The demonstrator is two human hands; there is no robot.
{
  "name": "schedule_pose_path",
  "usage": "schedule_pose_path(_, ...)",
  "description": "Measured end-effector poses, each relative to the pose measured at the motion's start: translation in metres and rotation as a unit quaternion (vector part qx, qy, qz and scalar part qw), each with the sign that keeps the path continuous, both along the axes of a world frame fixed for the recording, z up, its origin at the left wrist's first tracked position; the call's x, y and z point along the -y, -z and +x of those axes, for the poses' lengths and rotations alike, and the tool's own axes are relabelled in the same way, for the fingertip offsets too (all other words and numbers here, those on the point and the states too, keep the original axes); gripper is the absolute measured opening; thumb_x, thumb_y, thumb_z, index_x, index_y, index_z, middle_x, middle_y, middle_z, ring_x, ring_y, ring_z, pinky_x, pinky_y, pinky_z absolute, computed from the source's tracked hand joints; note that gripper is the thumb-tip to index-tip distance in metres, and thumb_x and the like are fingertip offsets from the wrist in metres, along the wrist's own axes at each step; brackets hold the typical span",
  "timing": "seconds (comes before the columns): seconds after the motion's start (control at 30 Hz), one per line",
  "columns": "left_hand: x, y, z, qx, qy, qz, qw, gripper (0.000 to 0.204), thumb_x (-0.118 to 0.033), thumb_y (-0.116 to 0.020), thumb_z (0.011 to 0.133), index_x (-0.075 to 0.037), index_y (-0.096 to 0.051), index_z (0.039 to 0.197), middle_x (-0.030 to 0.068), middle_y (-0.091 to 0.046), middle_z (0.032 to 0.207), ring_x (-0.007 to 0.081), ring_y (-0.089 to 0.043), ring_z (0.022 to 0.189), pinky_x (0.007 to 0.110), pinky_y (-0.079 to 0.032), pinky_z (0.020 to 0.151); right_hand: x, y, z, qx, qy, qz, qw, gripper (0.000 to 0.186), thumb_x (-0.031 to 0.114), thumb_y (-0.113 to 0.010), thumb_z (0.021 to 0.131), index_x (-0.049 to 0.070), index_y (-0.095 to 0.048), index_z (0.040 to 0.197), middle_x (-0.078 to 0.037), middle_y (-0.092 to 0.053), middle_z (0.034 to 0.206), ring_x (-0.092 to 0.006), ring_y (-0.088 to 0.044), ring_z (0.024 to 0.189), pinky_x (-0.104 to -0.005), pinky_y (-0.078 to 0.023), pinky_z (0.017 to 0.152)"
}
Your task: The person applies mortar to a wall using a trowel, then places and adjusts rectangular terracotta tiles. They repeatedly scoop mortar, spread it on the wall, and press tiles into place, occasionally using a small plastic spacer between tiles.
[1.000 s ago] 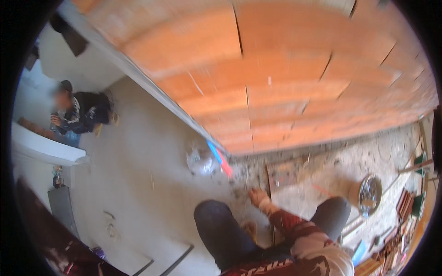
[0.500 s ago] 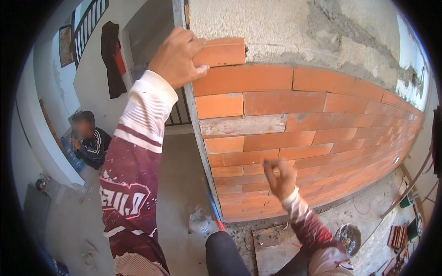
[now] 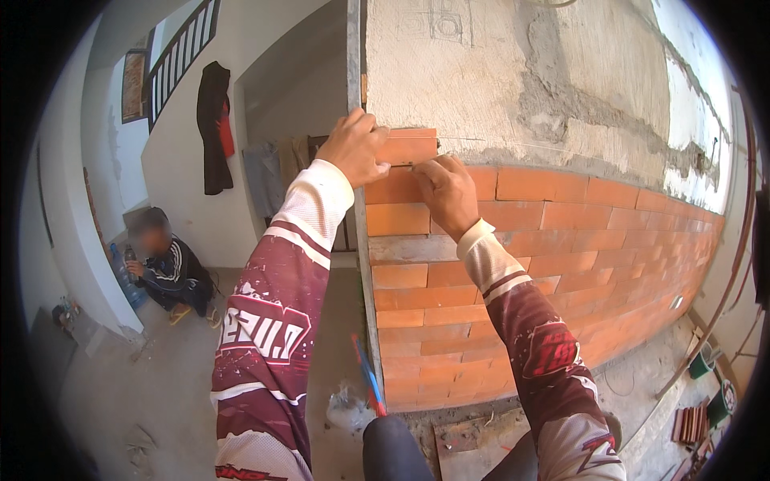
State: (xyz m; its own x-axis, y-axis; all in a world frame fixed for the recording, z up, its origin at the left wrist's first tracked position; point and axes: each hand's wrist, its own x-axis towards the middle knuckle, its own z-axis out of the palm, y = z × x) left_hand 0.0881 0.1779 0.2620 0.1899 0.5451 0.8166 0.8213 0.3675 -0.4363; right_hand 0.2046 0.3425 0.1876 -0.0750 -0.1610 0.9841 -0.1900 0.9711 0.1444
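A short orange brick tile (image 3: 413, 146) sits on the top course at the left end of the tiled wall (image 3: 542, 186). My left hand (image 3: 353, 151) grips its left end, thumb low on the face and fingers over the top. Close under the tile's lower right corner is my right hand (image 3: 450, 192), fingertips pinched together at the joint with the course below. Whatever that pinch may hold is too small to make out. A thin string line (image 3: 521, 145) runs rightward from near the tile across the rough cement (image 3: 457, 88).
A metal upright (image 3: 358, 240) edges the wall on the left. Beyond it a person (image 3: 171, 260) squats on the floor. Below lie a plastic bag (image 3: 350, 407) and a board (image 3: 465, 450); at right are a green bucket (image 3: 703, 361), stacked tiles (image 3: 690, 425) and leaning poles (image 3: 706, 337).
My right hand has risen from in front of the lower wall to the tile's lower right corner. My left hand keeps its grip on the tile. The view has tilted upward and shifted left.
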Motion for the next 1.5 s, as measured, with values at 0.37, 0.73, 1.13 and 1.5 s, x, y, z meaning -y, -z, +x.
schedule_pose_path(0.37, 0.000, -0.002, 0.000, 0.012, -0.014, -0.010, 1.000, 0.051, -0.026, -0.079, 0.066, -0.003, -0.067, 0.110, 0.0103, -0.060, 0.099, 0.0267, -0.052, 0.105, 0.037, -0.045, 0.096, 0.008, -0.006, -0.009, -0.001, 0.039, 0.026, 0.999, 0.005, 0.005, -0.062, 0.084, 0.006, -0.065, 0.088, -0.010, -0.063, 0.085, -0.0308, -0.057, 0.080, -0.0392, -0.049, 0.071)
schedule_pose_path(0.73, 0.000, 0.000, -0.001, 0.010, -0.011, -0.003, 1.000, 0.050, -0.025, -0.079, 0.066, -0.003, -0.068, 0.109, 0.0103, -0.060, 0.099, 0.0264, -0.052, 0.106, 0.037, -0.045, 0.096, 0.014, -0.002, -0.017, -0.028, 0.065, -0.013, 0.997, 0.003, 0.008, -0.064, 0.083, 0.006, -0.066, 0.085, -0.010, -0.062, 0.083, -0.0311, -0.057, 0.081, -0.0408, -0.049, 0.071)
schedule_pose_path(1.13, -0.003, -0.004, -0.002, 0.021, -0.012, -0.022, 0.999, 0.043, -0.025, -0.078, 0.069, -0.002, -0.070, 0.105, 0.0118, -0.061, 0.103, 0.0272, -0.051, 0.111, 0.040, -0.045, 0.096, 0.013, 0.001, -0.021, -0.031, 0.089, 0.008, 0.996, 0.009, 0.004, -0.065, 0.080, 0.005, -0.069, 0.088, -0.008, -0.065, 0.085, -0.0283, -0.059, 0.080, -0.0386, -0.051, 0.070)
schedule_pose_path(1.5, -0.003, 0.001, -0.004, -0.003, 0.013, 0.004, 1.000, 0.049, -0.020, -0.077, 0.066, -0.001, -0.068, 0.110, 0.0104, -0.061, 0.099, 0.0269, -0.054, 0.104, 0.037, -0.046, 0.096, 0.012, 0.015, -0.019, -0.049, 0.152, 0.102, 0.982, 0.027, 0.001, -0.060, 0.075, 0.003, -0.066, 0.102, -0.006, -0.057, 0.100, -0.0257, -0.055, 0.092, -0.0369, -0.049, 0.080)
